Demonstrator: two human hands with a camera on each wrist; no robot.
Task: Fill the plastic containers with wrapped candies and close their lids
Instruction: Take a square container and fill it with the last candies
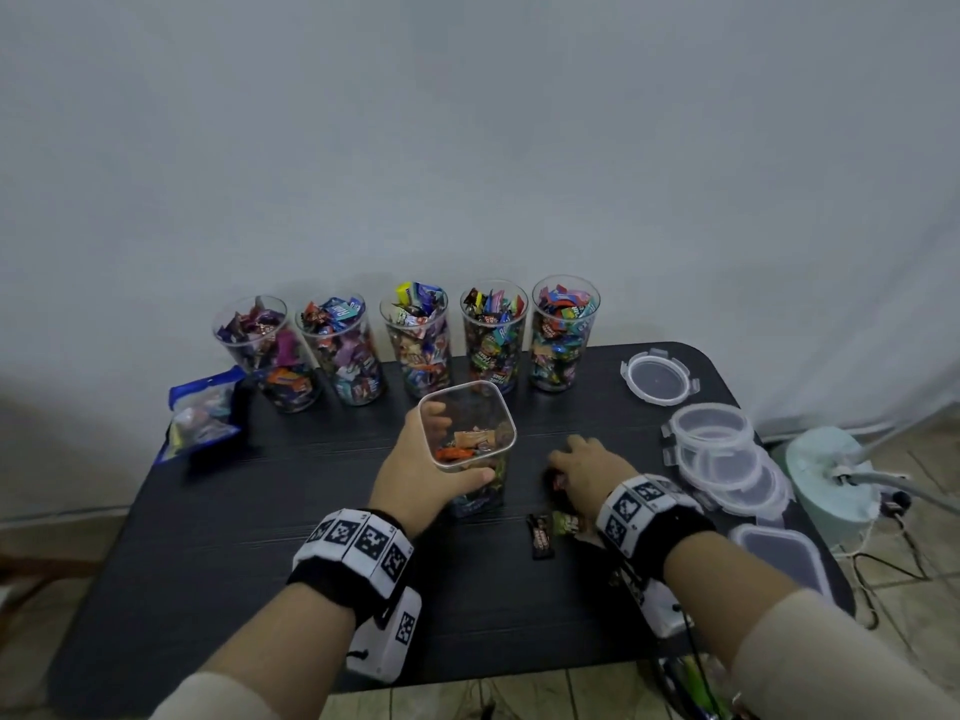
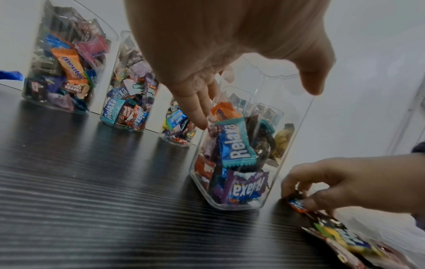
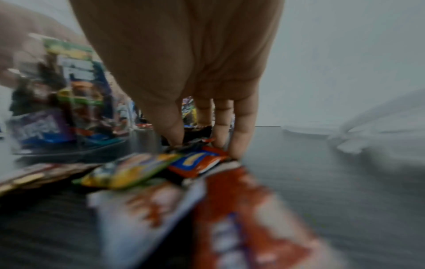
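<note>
A clear square container (image 1: 467, 439) stands upright at the middle of the head view on the dark table (image 1: 260, 511), partly filled with wrapped candies, its top uncovered. In the left wrist view the same container (image 2: 250, 145) sits right of centre, a blue wrapper and a purple one pressed against its near wall.

The left hand (image 1: 415, 475) wraps round the container from the left, thumb across the near wall and fingers on the far side.

Just right of the container, the right hand (image 1: 592, 475) rests fingers-down on the table over a small pile of loose candies (image 1: 556, 527). In the right wrist view its fingertips (image 3: 239, 145) close on an orange and blue candy (image 3: 195, 163); the left wrist view shows that candy (image 2: 296, 204) pinched between thumb and fingers at the lower right of the frame.

Behind the container, five tall clear cups (image 1: 491, 335) full of candies stand in a row along the table's far edge. A blue bag (image 1: 202, 413) lies at the left end of that row. Round clear lids (image 1: 727, 449) are stacked at the right side of the frame, one more round lid (image 1: 660, 376) lies above them, and a squarish lid (image 1: 779, 556) below.
</note>
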